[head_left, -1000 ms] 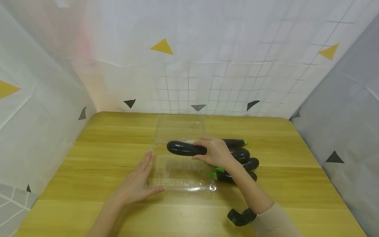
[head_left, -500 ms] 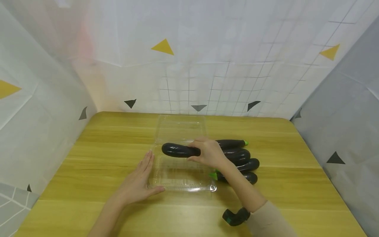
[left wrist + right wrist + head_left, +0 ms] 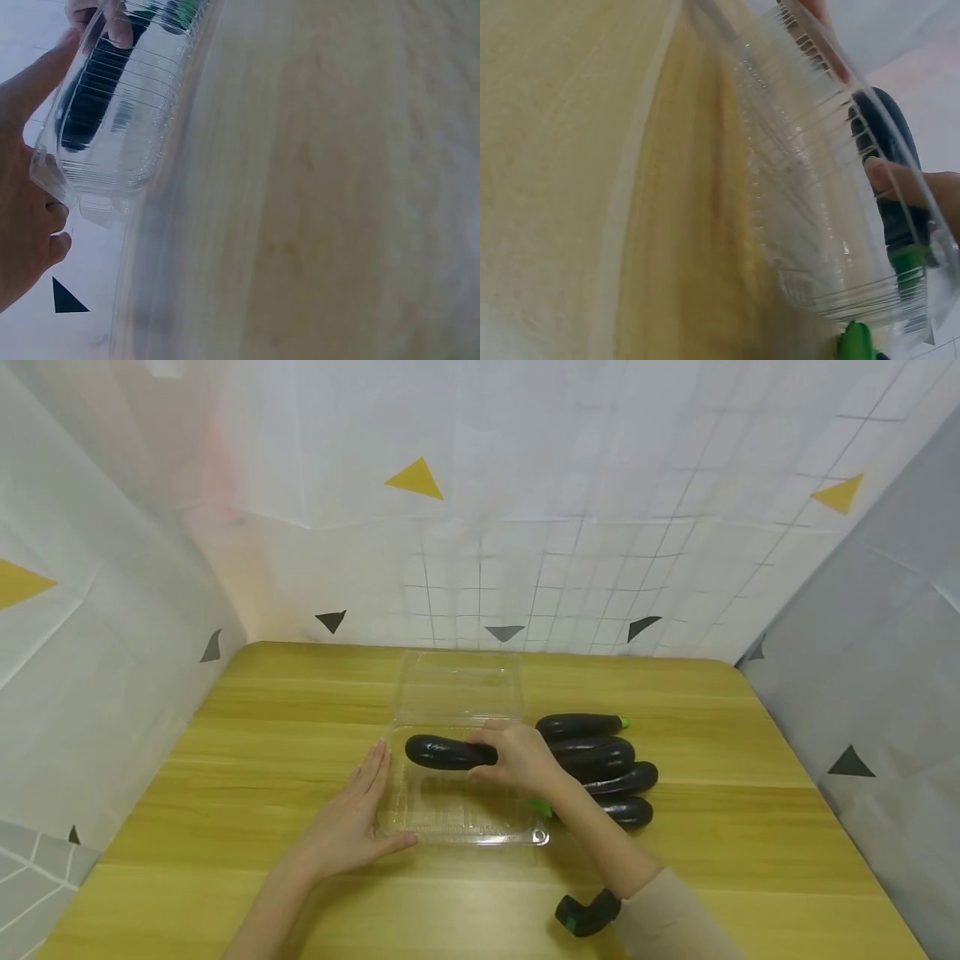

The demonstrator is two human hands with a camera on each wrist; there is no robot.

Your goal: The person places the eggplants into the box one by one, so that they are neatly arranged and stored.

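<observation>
My right hand grips a dark purple eggplant near its stem end and holds it crosswise over the clear plastic clamshell box. In the right wrist view, the thumb and green stem show through the box wall. My left hand rests against the box's left side, fingers straight along it and thumb at the front edge. Through the box in the left wrist view, the eggplant appears with its rounded end down. The box's lid lies folded back behind it.
Several more eggplants lie side by side just right of the box, partly behind my right forearm. A black angled device sits at my right wrist. White patterned sheets wall off the back and sides of the wooden table.
My right hand has carried the eggplant left over the box, then slightly down and toward me. More of the other eggplants has come into view. The left hand has stayed at the box.
</observation>
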